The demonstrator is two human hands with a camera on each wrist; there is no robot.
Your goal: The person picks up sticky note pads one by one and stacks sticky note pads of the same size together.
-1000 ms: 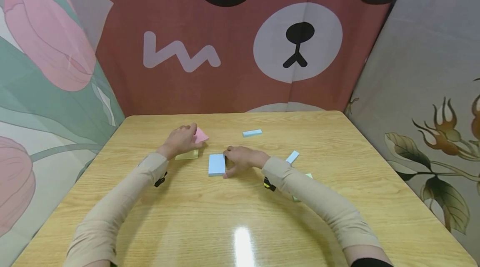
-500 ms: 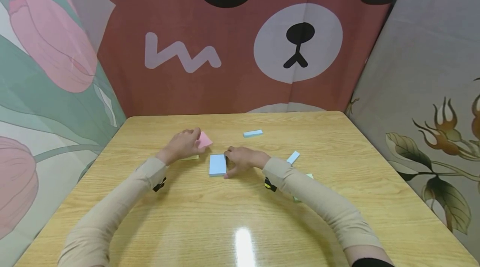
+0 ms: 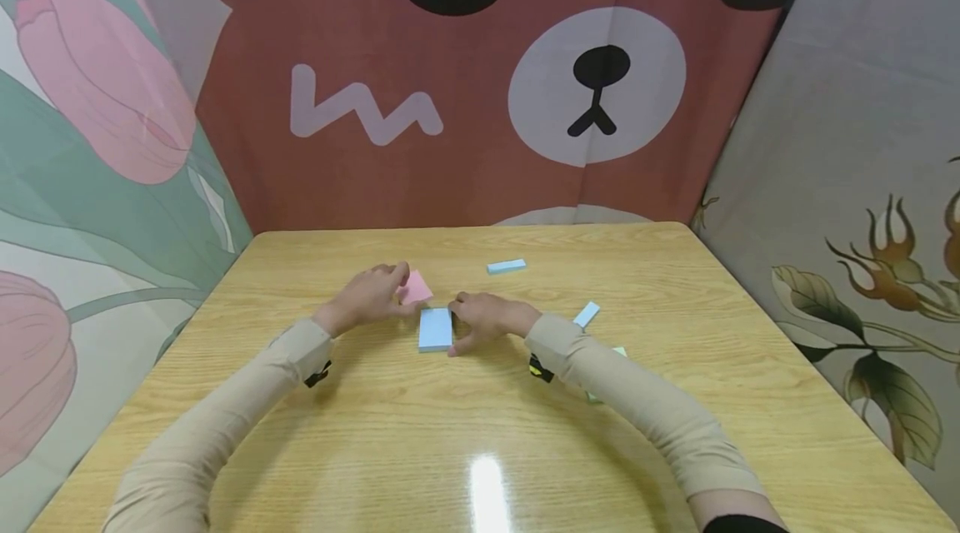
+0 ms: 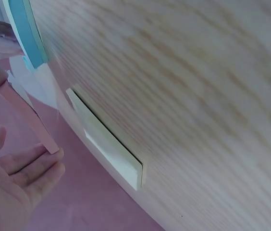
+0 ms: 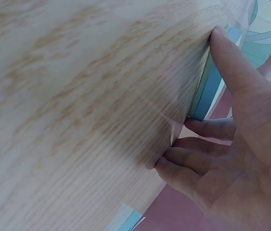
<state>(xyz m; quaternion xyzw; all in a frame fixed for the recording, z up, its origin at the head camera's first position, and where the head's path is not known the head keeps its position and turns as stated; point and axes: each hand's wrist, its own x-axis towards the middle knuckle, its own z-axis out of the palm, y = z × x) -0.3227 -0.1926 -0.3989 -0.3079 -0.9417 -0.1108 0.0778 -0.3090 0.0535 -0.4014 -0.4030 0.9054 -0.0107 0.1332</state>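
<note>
A pink sticky note pad (image 3: 415, 289) hangs above the table, pinched between the thumb and fingers of my left hand (image 3: 367, 297). It is tilted, just behind and left of a light blue sticky note pad (image 3: 435, 330). My right hand (image 3: 486, 316) holds that blue pad from its right side, thumb at the near corner and a finger at the far one. The right wrist view shows a thin green layer (image 5: 199, 94) under the blue. A pale yellow sticky note pad (image 4: 109, 142) lies below my left hand, hidden in the head view.
One narrow light blue strip pad (image 3: 506, 266) lies toward the back of the table; another blue strip (image 3: 587, 315) is beside the right forearm. A pale green pad (image 3: 618, 351) is mostly covered by that sleeve. Printed cloths hang behind and at both sides.
My left hand has carried the pink pad right and slightly nearer, toward the blue pad, and now covers the yellow pad. The right hand stays at the blue pad.
</note>
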